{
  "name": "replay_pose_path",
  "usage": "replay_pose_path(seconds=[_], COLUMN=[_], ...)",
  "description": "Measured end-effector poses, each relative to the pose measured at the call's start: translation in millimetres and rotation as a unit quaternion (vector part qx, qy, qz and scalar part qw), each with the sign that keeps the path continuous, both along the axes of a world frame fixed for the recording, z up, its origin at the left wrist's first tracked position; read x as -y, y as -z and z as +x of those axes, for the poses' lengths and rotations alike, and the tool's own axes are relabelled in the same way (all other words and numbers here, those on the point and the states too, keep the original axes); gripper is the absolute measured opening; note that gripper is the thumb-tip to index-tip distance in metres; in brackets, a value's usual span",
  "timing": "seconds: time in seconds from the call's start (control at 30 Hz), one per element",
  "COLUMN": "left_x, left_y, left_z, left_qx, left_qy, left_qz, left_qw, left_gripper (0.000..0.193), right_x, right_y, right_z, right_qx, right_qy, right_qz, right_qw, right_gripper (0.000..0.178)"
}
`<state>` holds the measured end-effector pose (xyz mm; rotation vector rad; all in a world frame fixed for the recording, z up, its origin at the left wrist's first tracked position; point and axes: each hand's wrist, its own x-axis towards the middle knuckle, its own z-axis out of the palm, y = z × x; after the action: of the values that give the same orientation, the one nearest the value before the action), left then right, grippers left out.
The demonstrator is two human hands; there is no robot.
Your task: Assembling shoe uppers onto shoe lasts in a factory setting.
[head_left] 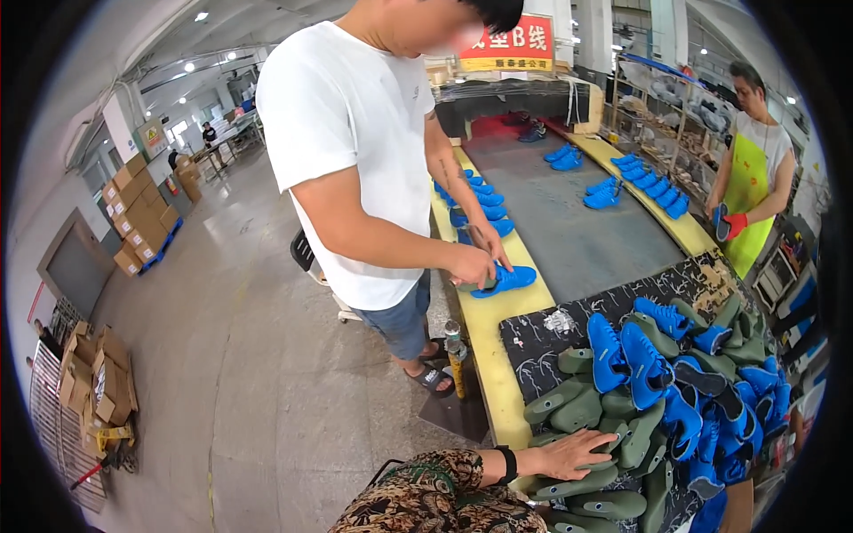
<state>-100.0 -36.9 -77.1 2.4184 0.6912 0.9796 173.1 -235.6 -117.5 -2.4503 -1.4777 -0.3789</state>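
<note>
Green shoe last [576, 486], foot-shaped and smooth, lies low in the near part of the heap, right under the person's left hand [576, 457], and that's the relation to watch: its long axis runs across the view, tipping up a little to the right, close to the line of the forearm. Left is the nearer hand, no contest, for the right is out of sight, so what it's doing I can't tell.

And the left? Palm down, fingers loosely spread over the green forms, not clenched; whether the fingertips grip anything is hard to make out. A black wristband [507, 464] circles the wrist, just short of the pile.

Outward we go! More green lasts [551, 400] crowd in beyond the fingers, pointing every which way, and blue shoes [641, 355] tumble among them to the right. Underneath, a dark patterned cloth [530, 357]; beside it, the yellow edge [503, 382] of the line. Farther up that edge, a co-worker in a white T-shirt [342, 115] has both hands at a blue shoe [512, 280], well apart from the left hand.
</note>
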Motion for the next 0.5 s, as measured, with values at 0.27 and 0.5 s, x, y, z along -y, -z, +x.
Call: replay_pose_path(seconds=[0.27, 0.5], left_x=[11, 7], left_y=[-5, 3], left_z=[-10, -1], left_qx=[-0.015, -0.005], left_qy=[-0.02, -0.007], left_qz=[-0.018, 0.016], left_qw=[1.0, 1.0], left_gripper=[0.048, 0.049], right_x=[4, 20], right_y=[26, 52], right_z=[10, 35], right_qx=[-0.016, -0.019], right_qy=[-0.077, -0.069], right_qz=[0.02, 0.029], right_qw=[0.997, 0.997], right_gripper=[0.044, 0.047])
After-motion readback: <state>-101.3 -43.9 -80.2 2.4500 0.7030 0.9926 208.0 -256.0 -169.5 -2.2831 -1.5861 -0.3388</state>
